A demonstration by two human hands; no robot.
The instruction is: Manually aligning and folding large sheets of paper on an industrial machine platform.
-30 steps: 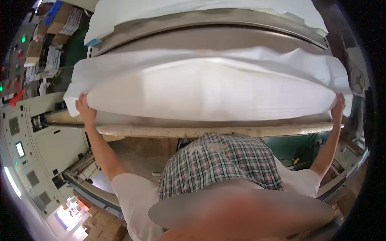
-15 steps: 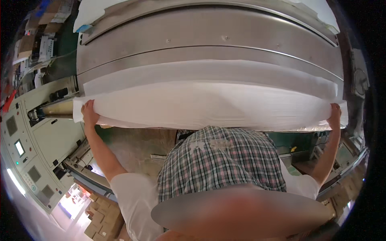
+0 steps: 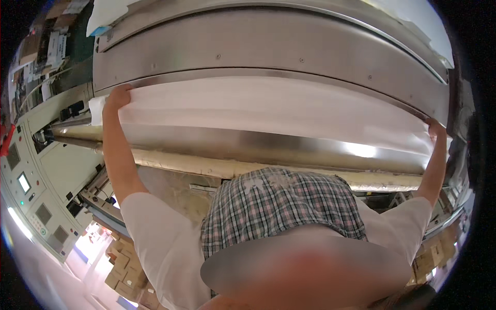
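A long white sheet (image 3: 268,101), thin and slightly creased, stretches across the front of a wide brushed-metal machine (image 3: 258,39). I cannot tell whether it is cloth or paper. My left hand (image 3: 120,96) grips its far left corner, the fingers closed over the edge. At the far right end my right hand (image 3: 437,128) is closed on the other corner, its fingertips partly hidden. The sheet's far edge lies along the seam of the metal plate. Below its near edge, a shiny metal surface (image 3: 289,147) and a yellowish front bar (image 3: 201,164) show.
To the left stands a pale control cabinet (image 3: 62,173) with a small lit screen. Cardboard boxes (image 3: 124,268) are stacked at the lower left. White material (image 3: 108,15) hangs over the machine's far left corner. My checked apron (image 3: 284,201) is close to the front bar.
Both hands have moved forward, away from my body, carrying the white sheet with them. The metal surface and yellowish bar, covered before, are now exposed in front of me.
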